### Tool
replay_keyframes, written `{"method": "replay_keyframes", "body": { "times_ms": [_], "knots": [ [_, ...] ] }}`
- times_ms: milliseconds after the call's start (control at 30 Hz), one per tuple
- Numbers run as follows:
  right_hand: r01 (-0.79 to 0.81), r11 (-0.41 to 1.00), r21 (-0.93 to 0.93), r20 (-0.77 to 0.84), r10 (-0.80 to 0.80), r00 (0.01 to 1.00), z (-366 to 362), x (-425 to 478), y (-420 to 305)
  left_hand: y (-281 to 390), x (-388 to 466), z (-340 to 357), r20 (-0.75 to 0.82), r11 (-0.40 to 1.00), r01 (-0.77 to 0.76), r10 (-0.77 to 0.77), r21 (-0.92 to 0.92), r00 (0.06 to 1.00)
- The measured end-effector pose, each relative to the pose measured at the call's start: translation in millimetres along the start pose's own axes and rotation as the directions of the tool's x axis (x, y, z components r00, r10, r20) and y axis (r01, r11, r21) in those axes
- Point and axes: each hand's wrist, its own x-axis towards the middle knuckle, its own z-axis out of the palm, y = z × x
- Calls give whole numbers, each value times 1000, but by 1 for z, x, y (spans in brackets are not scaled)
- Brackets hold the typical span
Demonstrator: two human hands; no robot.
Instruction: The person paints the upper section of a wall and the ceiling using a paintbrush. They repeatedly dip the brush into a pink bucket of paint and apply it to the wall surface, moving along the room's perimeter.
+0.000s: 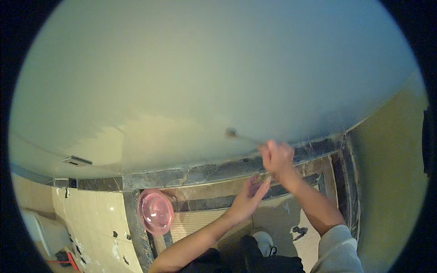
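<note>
In front of the pale greenish wall [191, 75], my right hand [279, 158] grips a thin handle. The tool [231, 132] has a small dark head pointing left, close to the wall; motion blur hides its exact kind. Below and to the left of that hand, my left hand [247, 198] has its fingers apart and slightly curled, with nothing seen in it. Both hands are near the dark marbled skirting [211, 172] at the foot of the wall.
A pink plastic basin [155, 211] stands left of my left arm. Corrugated sheeting [196, 223] covers part of the floor, with a dark scrap [299, 232] at right. A wall outlet [78, 161], pale bin [51, 233] and red-handled tool [72, 262] are at far left. A side wall [389, 177] rises right.
</note>
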Motion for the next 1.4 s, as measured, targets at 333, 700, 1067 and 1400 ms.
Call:
{"method": "replay_keyframes", "body": {
  "times_ms": [333,700,1067,1400],
  "knots": [
    [83,994,73,72,-88,994,21,2,-20,-11,3,-4,-89,996,85,-88,-33,992],
    [29,999,34,236,-37,971,43,-4,-30,-35,0,-3,-126,993,-11,-4,-116,992],
    [-17,1000,-20,360,23,933,56,-18,-25,-38,8,-11,-136,989,59,-78,-136,988],
    [115,993,-17,155,-111,982,54,-21,-18,-51,5,-6,-177,977,83,-119,-197,977]
  ]
}}
